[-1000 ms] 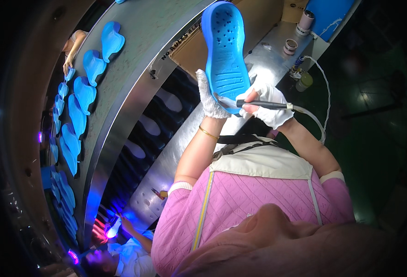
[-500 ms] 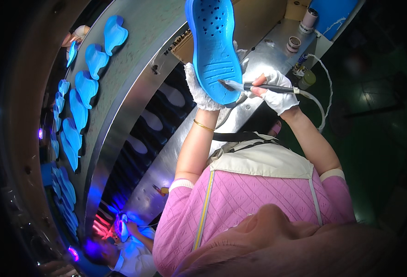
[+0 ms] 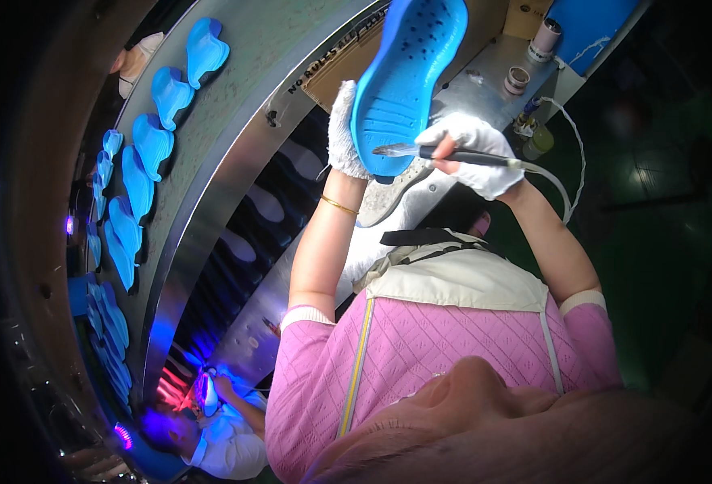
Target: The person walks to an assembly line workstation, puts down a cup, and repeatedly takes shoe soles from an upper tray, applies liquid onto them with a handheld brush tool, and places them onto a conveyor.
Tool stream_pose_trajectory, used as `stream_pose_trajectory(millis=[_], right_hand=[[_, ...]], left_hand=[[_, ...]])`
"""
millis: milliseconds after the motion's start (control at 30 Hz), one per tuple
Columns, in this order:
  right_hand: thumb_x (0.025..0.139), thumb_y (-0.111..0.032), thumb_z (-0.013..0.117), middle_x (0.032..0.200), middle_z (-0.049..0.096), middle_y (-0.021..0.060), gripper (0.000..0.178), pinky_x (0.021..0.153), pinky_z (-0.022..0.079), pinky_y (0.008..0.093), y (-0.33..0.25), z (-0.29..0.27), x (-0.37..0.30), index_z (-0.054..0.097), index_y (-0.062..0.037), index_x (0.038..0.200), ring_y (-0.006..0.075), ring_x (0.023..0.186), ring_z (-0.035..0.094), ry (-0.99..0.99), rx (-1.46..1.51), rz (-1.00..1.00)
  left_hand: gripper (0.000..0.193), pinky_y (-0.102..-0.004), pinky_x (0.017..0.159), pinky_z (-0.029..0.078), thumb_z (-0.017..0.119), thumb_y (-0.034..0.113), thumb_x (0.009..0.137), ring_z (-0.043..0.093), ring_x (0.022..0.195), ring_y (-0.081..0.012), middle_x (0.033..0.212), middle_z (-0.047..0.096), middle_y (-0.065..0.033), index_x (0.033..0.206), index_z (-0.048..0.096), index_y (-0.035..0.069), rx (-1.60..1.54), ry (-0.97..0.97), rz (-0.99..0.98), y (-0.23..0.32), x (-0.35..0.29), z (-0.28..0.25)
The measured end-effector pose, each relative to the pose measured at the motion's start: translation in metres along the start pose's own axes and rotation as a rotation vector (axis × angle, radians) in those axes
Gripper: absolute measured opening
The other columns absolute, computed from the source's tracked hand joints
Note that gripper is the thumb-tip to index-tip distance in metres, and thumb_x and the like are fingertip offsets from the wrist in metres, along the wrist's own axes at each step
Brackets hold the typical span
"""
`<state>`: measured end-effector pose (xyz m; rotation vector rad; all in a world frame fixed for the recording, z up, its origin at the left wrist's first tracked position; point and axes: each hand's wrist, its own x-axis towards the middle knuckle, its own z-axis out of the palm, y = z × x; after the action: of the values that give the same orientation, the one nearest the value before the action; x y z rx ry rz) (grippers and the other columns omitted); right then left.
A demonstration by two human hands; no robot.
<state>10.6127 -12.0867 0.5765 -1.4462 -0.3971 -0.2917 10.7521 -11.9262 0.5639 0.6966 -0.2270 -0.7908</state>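
A blue shoe sole (image 3: pixel 404 89) with a cluster of small holes is held up at an angle, its inner face toward me and its far end reaching the picture's top edge. My left hand (image 3: pixel 344 133), in a white glove, grips it along its left edge near the heel; its fingers behind are hidden. My right hand (image 3: pixel 481 173), gloved with bare fingertips, pinches a dark-handled brush (image 3: pixel 485 156). A pale tube runs from the brush's rear end. The bristles lie over the heel; whether they touch is hard to tell. Below the heel lies a grey sole-shaped piece (image 3: pixel 390 200) on the metal table.
Several blue soles (image 3: pixel 154 145) line a curved belt (image 3: pixel 180 121) on the left. A cardboard box (image 3: pixel 344 73) is behind my left hand. A pink-and-white cylinder (image 3: pixel 545 39), a small round pot (image 3: pixel 516 79) and a yellowish jar (image 3: pixel 539 141) stand right. A co-worker (image 3: pixel 231 440) sits lower left.
The held sole has tilted, its far end swinging right, and my left hand has moved slightly up and left. The bristles remain over the heel. Soles on the belt have shifted slightly toward the far end.
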Motion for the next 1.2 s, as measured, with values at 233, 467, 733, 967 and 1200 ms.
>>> stream_pose_trajectory(millis=[233,467,733,967,1200], right_hand=[[0.067,0.004,0.066,0.088,0.062,0.0088,0.012,0.077,0.047,0.0293,0.021,-0.017,0.009,0.060,-0.0044,0.074,0.0184,0.084,0.059,-0.189,-0.194,0.013],[0.065,0.004,0.065,0.083,0.063,0.0069,0.009,0.073,0.048,0.0285,0.006,-0.051,0.019,0.061,-0.0031,0.070,0.0175,0.081,0.060,-0.213,-0.177,0.168],[0.066,0.007,0.065,0.085,0.064,0.0077,0.011,0.073,0.050,0.0273,-0.012,-0.080,0.011,0.061,-0.0025,0.069,0.0156,0.079,0.060,-0.211,-0.243,0.213],[0.075,0.001,0.065,0.084,0.065,0.0093,0.011,0.061,0.049,0.0222,-0.012,-0.102,0.024,0.061,-0.0010,0.085,0.0120,0.065,0.060,0.377,-0.133,0.420],[0.076,0.003,0.063,0.085,0.065,0.0087,0.008,0.069,0.049,0.0239,0.014,-0.053,0.001,0.060,-0.0017,0.081,0.0121,0.074,0.060,0.279,-0.071,0.104]], left_hand=[[0.045,-0.0338,0.060,0.056,0.052,0.040,0.087,0.063,0.069,-0.0242,0.089,0.062,-0.0162,0.104,0.056,-0.001,0.050,0.166,-0.280,0.003,0.013,0.023],[0.033,-0.0338,0.065,0.054,0.062,0.031,0.083,0.062,0.073,-0.0208,0.086,0.063,-0.0121,0.098,0.059,0.002,0.270,0.206,-0.289,-0.005,0.016,0.032],[0.037,-0.0318,0.060,0.055,0.059,0.035,0.085,0.062,0.069,-0.0211,0.086,0.062,-0.0135,0.100,0.057,0.001,0.305,0.156,-0.364,-0.009,0.021,0.047],[0.062,-0.0533,0.086,0.046,0.042,0.050,0.088,0.057,0.095,-0.0405,0.111,0.054,-0.0255,0.121,0.045,-0.003,-0.124,-0.035,-0.341,-0.038,0.004,0.039],[0.066,-0.0500,0.086,0.048,0.039,0.051,0.088,0.059,0.095,-0.0397,0.111,0.054,-0.0259,0.126,0.039,-0.003,-0.273,-0.113,-0.215,-0.031,-0.026,0.025]])
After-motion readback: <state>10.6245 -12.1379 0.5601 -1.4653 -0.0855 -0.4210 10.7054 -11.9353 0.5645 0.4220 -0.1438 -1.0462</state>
